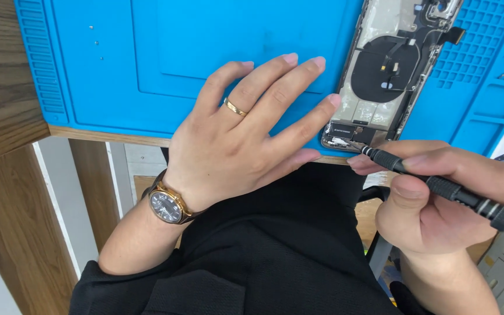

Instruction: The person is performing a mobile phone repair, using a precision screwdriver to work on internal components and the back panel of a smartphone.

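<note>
While the head camera looked down, the left hand (237, 134) lay flat and open on the blue silicone work mat (147, 64), fingers spread, holding nothing; its fingertips touched the left edge of the opened phone (389, 73). A gold ring (234, 107) sat on one finger and a dark-faced wristwatch (167, 205) on the wrist. The phone rested on the mat near the wooden table's front edge (112, 139), its back off, a round black coil and inner parts showing. The right hand (438, 201) was closed around a black precision screwdriver (433, 182), whose tip met the phone's lower end. Two tiny screws (93, 35) lay well apart on the mat's far left.
</note>
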